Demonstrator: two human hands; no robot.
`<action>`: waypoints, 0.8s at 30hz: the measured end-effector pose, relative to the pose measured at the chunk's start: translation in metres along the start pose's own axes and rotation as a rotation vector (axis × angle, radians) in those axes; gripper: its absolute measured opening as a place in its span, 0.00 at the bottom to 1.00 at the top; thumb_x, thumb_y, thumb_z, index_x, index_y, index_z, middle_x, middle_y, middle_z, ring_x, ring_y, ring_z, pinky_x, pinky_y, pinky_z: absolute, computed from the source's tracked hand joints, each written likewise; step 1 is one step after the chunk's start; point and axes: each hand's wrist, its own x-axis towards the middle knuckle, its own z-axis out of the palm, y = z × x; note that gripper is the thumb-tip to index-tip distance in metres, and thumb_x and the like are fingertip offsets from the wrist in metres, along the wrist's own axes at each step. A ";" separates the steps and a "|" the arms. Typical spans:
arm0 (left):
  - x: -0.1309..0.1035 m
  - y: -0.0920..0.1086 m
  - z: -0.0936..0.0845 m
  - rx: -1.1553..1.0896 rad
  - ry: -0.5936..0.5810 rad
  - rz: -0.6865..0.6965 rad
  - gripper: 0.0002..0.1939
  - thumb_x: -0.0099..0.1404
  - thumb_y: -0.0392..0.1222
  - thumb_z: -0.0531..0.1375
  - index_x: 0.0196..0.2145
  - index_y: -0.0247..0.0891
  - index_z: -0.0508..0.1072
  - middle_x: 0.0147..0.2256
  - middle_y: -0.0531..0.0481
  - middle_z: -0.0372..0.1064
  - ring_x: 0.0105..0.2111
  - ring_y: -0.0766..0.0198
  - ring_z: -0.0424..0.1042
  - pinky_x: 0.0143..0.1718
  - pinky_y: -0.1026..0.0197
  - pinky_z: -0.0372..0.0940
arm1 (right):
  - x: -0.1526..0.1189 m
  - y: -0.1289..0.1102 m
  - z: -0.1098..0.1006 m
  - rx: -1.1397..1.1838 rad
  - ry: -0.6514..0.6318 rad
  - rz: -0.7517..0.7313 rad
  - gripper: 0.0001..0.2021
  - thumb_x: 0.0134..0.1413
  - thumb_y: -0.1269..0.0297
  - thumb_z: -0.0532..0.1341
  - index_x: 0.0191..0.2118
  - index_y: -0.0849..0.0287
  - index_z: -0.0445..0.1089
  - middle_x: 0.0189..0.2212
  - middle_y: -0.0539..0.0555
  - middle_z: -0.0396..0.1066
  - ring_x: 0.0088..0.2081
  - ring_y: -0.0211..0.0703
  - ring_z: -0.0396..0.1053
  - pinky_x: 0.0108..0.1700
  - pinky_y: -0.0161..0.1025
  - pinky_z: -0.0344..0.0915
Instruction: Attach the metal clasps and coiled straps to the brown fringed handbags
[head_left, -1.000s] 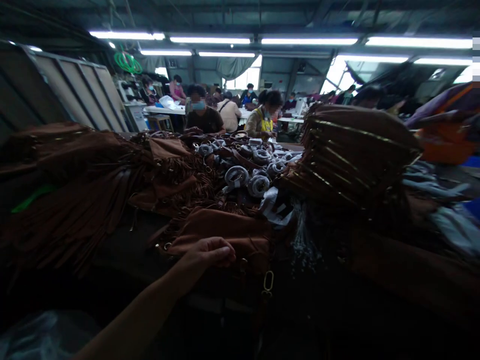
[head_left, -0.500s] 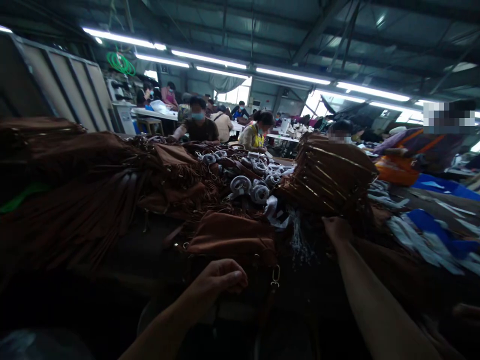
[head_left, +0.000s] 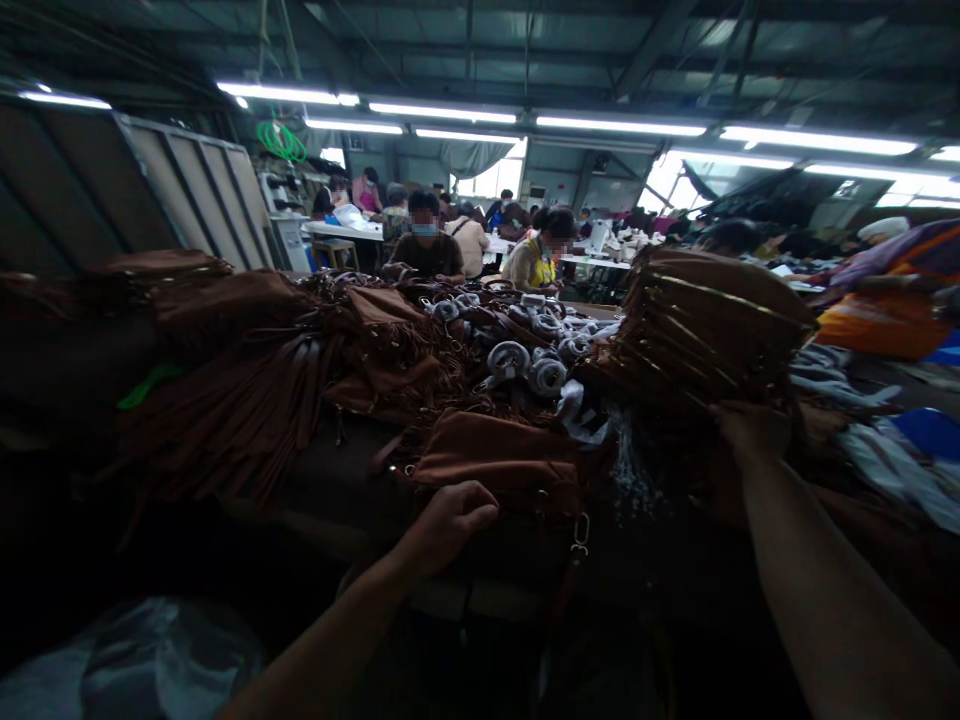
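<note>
A brown fringed bag (head_left: 499, 450) lies flat in front of me, with a metal ring at its left end and a clasp (head_left: 580, 535) hanging at its right. My left hand (head_left: 454, 515) is at its near edge, fingers curled in; whether they hold anything is hidden. To the right, a tall stack of brown bags (head_left: 705, 320) with gold-coloured zips leans at a slant. At its lower front my right hand (head_left: 754, 432) touches the stack with bent fingers. Their tips are too dark to show what they grip.
Wrapped strap coils (head_left: 508, 360) lie behind the bag, and a bunch of pale strings (head_left: 626, 465) hangs to its right. More fringed bags (head_left: 240, 400) are heaped at left. White and blue wrapping (head_left: 900, 465) lies at right. Several people sit at tables further back.
The view has swung left, so things sit further right in it. My left hand has risen to the bag's near edge. My right hand stays at the stack, slightly further right along it.
</note>
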 end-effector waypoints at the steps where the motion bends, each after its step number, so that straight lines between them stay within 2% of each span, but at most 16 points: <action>1: 0.003 0.001 0.003 0.020 -0.014 0.014 0.14 0.58 0.49 0.59 0.33 0.35 0.74 0.29 0.51 0.69 0.30 0.65 0.65 0.31 0.65 0.57 | -0.001 0.001 -0.003 -0.027 -0.022 0.030 0.19 0.47 0.54 0.62 0.40 0.64 0.76 0.37 0.67 0.74 0.36 0.50 0.71 0.35 0.43 0.62; 4: 0.008 0.000 0.012 0.050 -0.050 0.027 0.14 0.59 0.49 0.58 0.34 0.34 0.74 0.30 0.51 0.69 0.31 0.63 0.65 0.32 0.65 0.57 | -0.010 0.001 0.003 -0.104 -0.117 0.100 0.13 0.44 0.57 0.64 0.34 0.59 0.77 0.32 0.59 0.76 0.32 0.46 0.72 0.33 0.39 0.63; 6: 0.008 -0.004 0.015 0.057 -0.062 0.021 0.14 0.59 0.49 0.58 0.34 0.33 0.74 0.30 0.50 0.69 0.32 0.63 0.66 0.32 0.65 0.58 | -0.015 -0.002 0.016 -0.152 -0.165 0.124 0.10 0.41 0.58 0.66 0.30 0.60 0.77 0.31 0.59 0.76 0.33 0.48 0.72 0.34 0.39 0.64; 10: 0.004 -0.010 0.016 0.074 -0.065 0.001 0.15 0.60 0.49 0.57 0.34 0.33 0.73 0.29 0.50 0.70 0.31 0.64 0.66 0.33 0.65 0.58 | -0.022 -0.011 0.041 -0.247 -0.193 0.172 0.17 0.32 0.58 0.70 0.29 0.67 0.77 0.36 0.71 0.74 0.40 0.61 0.71 0.36 0.46 0.65; 13: 0.002 -0.010 0.013 0.094 -0.058 -0.015 0.14 0.60 0.48 0.57 0.34 0.33 0.73 0.29 0.51 0.70 0.31 0.65 0.66 0.32 0.65 0.58 | -0.020 -0.015 0.045 -0.259 -0.188 0.186 0.19 0.32 0.60 0.70 0.33 0.70 0.77 0.38 0.75 0.73 0.41 0.63 0.71 0.34 0.46 0.65; 16: 0.007 -0.008 0.012 0.149 -0.039 0.001 0.12 0.61 0.46 0.57 0.35 0.34 0.74 0.31 0.51 0.71 0.32 0.64 0.67 0.33 0.65 0.59 | -0.019 -0.020 0.031 -0.218 -0.150 0.156 0.18 0.41 0.61 0.67 0.39 0.69 0.76 0.40 0.71 0.73 0.41 0.59 0.71 0.36 0.44 0.64; 19: 0.018 -0.002 0.017 0.283 -0.003 0.070 0.10 0.59 0.42 0.58 0.37 0.37 0.74 0.34 0.51 0.72 0.35 0.63 0.69 0.36 0.64 0.60 | -0.027 -0.034 0.003 -0.148 -0.031 0.051 0.19 0.52 0.58 0.60 0.46 0.63 0.74 0.42 0.67 0.73 0.43 0.52 0.71 0.39 0.42 0.62; 22: 0.036 0.008 0.026 0.454 0.006 0.193 0.08 0.58 0.39 0.59 0.36 0.39 0.75 0.37 0.51 0.73 0.38 0.62 0.70 0.39 0.63 0.60 | -0.053 -0.063 -0.031 -0.077 0.161 -0.133 0.19 0.57 0.54 0.56 0.47 0.61 0.73 0.43 0.66 0.73 0.45 0.50 0.69 0.43 0.43 0.59; 24: 0.048 0.015 0.031 0.540 -0.019 0.263 0.09 0.58 0.39 0.60 0.38 0.42 0.75 0.40 0.51 0.73 0.40 0.61 0.70 0.39 0.63 0.60 | -0.085 -0.089 -0.049 -0.015 0.237 -0.280 0.19 0.57 0.54 0.55 0.46 0.60 0.74 0.44 0.64 0.73 0.46 0.46 0.68 0.47 0.42 0.58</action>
